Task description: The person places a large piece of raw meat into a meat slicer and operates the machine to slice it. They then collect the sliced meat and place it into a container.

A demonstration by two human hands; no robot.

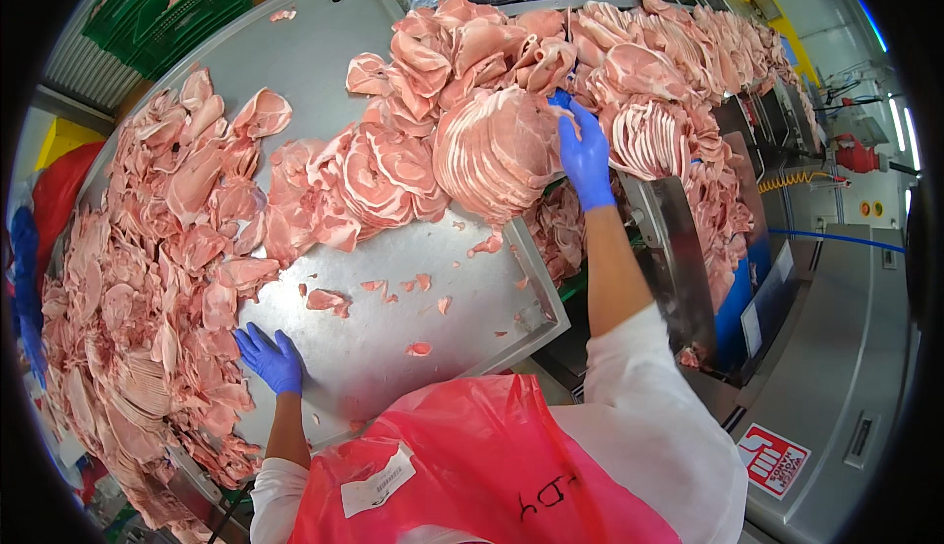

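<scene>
A fanned stack of pale pink meat slices lies over the far edge of the metal table. My right hand, in a blue glove, grips the right end of this stack, thumb toward the slices. Some of its fingers are hidden. A small dark blue patch shows at its fingertips; I cannot tell what it is. My left hand, also blue-gloved, rests flat on the table with its fingers spread and holds nothing. It lies beside a large heap of loose slices.
More slices pile up at the far right, next to an upright metal plate. Meat scraps dot the table. Green crates stand at the far left. A grey machine housing is on the right.
</scene>
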